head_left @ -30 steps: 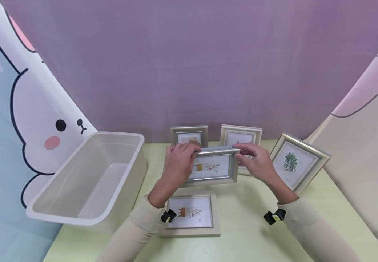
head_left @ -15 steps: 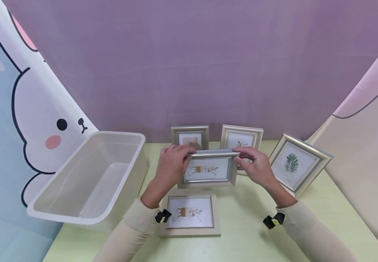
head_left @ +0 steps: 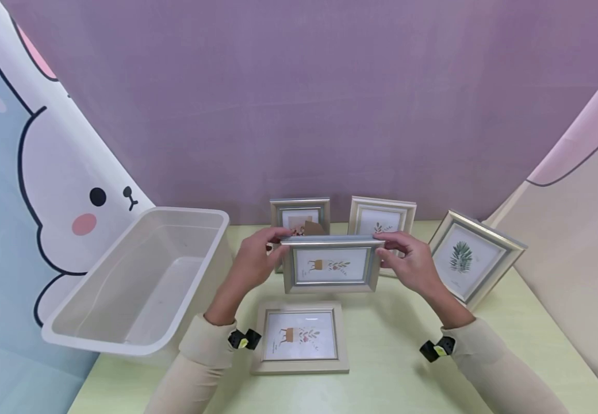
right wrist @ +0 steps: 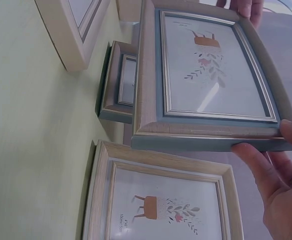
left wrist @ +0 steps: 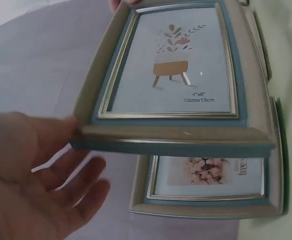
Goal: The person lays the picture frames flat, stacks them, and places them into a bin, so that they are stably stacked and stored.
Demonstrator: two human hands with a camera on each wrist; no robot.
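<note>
Both hands hold a picture frame (head_left: 331, 265) by its upper corners, tipped up on its long side. It has a blue-grey and pale wood border around a print of a plant in a legged pot. My left hand (head_left: 255, 259) pinches the left corner; in the left wrist view its other fingers (left wrist: 93, 192) spread below the edge. At the opposite corner, the thumb and index finger of my right hand (head_left: 410, 261) grip the border. A paler frame (head_left: 300, 336) with a similar print lies flat on the table, nearer the body than the held one.
Behind stand a blue-grey frame (head_left: 300, 206) with a bouquet print and a light wood frame (head_left: 382, 214). A frame with a green leaf print (head_left: 462, 257) leans at the right. Left on the table is a deep plastic bin (head_left: 97, 347). A purple cloth (head_left: 299, 115) hangs behind.
My left hand has slid left along the top edge of the held frame to its corner, uncovering the left end. The frame has shifted slightly and levelled; the right hand keeps its grip.
</note>
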